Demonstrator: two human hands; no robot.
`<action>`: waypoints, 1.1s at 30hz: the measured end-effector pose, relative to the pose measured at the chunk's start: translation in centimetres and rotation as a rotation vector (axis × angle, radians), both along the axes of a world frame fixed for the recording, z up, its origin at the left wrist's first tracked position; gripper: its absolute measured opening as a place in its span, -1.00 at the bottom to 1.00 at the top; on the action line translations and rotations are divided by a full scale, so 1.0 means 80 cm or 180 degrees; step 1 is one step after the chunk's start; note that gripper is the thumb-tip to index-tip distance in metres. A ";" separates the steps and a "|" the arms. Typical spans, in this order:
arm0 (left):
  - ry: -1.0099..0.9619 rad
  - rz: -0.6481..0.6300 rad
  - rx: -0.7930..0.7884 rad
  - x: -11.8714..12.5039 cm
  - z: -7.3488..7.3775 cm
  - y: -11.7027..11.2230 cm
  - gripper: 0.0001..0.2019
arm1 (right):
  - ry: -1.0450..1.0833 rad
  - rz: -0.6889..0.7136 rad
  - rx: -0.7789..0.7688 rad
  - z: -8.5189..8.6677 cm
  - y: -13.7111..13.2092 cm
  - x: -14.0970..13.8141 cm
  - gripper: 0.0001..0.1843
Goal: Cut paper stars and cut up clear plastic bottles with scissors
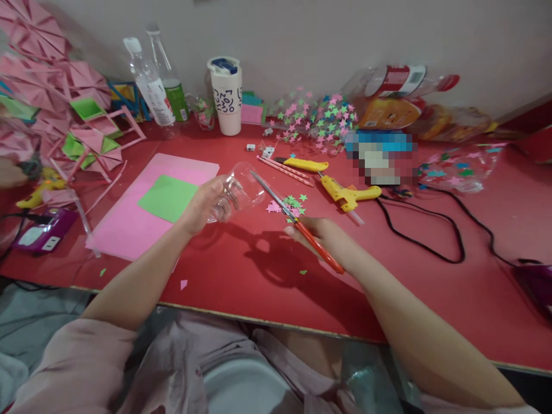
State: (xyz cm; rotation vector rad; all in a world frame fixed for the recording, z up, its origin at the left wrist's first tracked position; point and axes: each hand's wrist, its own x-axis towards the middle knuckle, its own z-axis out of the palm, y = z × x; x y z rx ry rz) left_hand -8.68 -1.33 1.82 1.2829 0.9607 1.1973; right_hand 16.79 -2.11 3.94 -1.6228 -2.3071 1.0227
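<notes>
My left hand (206, 201) is closed around a clear plastic bottle piece (244, 190), tilted with its wide cut rim toward the right. Red-handled scissors (317, 244) are gripped in my right hand (325, 234). Their blades point up and left, with the tips by the rim of the plastic piece; whether they touch it I cannot tell. Small pink and green paper stars (293, 206) lie in a heap behind the scissors. Under my left forearm rest pink paper sheets (125, 201), with a green sheet (166, 198) on top.
A yellow glue gun (347, 192), a yellow cutter knife (304, 165) and striped straws (287, 171) lie beyond my right hand. Bottles (150, 92) and a white tumbler (228, 103) stand at the back. Pink folded-paper work (86, 121) fills the left, where another person's hand (11, 172) shows.
</notes>
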 end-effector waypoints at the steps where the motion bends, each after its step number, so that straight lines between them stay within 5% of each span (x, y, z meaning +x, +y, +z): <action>1: -0.0001 -0.0050 -0.0049 0.001 0.000 0.000 -0.44 | -0.0006 0.0007 -0.0018 0.000 -0.001 0.000 -0.38; 20: -0.0297 -0.0433 -0.0375 -0.003 0.000 0.005 -0.44 | 0.0090 -0.0003 0.0185 -0.007 0.002 -0.002 -0.34; 33: -0.0419 -0.1131 -0.0859 -0.010 0.006 0.004 -0.22 | 0.0162 0.0067 0.0222 0.002 -0.001 0.000 -0.42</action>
